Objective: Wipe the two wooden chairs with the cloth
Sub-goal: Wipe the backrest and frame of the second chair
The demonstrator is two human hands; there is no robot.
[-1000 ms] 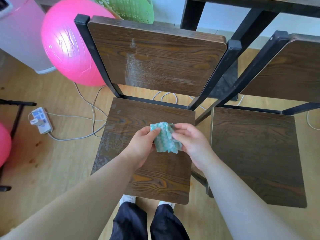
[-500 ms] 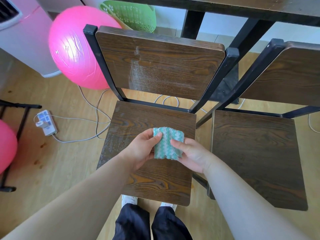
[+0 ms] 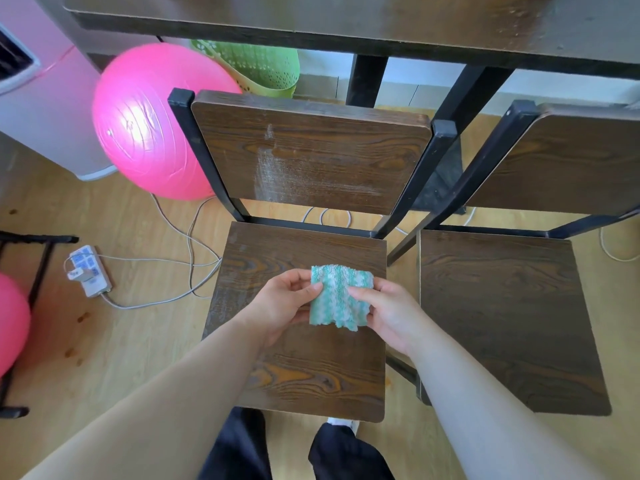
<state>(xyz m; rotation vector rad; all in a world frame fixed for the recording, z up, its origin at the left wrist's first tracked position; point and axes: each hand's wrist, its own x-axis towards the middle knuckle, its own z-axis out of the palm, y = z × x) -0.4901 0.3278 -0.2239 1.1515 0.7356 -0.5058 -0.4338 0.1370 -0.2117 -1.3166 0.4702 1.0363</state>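
The dark counter [image 3: 346, 19] ran across the top of the view. Two wooden chairs stood in front of it, the left chair [image 3: 311, 375] directly below the person and the right chair [image 3: 502, 323] just beside it. A pale, streaky smear [image 3: 277, 174] marked the left chair's backrest. On the floor lay a pink ball [image 3: 149, 126] and a power strip [image 3: 90, 271] with loose cables.

The likeliest slip seemed to be a pass over the seats alone, leaving that smear. The light fingertip hold could also let the cloth drop towards the cables.

The green cloth [image 3: 337, 296] hung over the left chair's seat, apparently clear of the wood. The left hand [image 3: 280, 306] pinched its left edge between thumb and fingers. The right hand [image 3: 391, 313] pinched its right edge, thumb on the front. Both hands were closed on it, spreading it between them.
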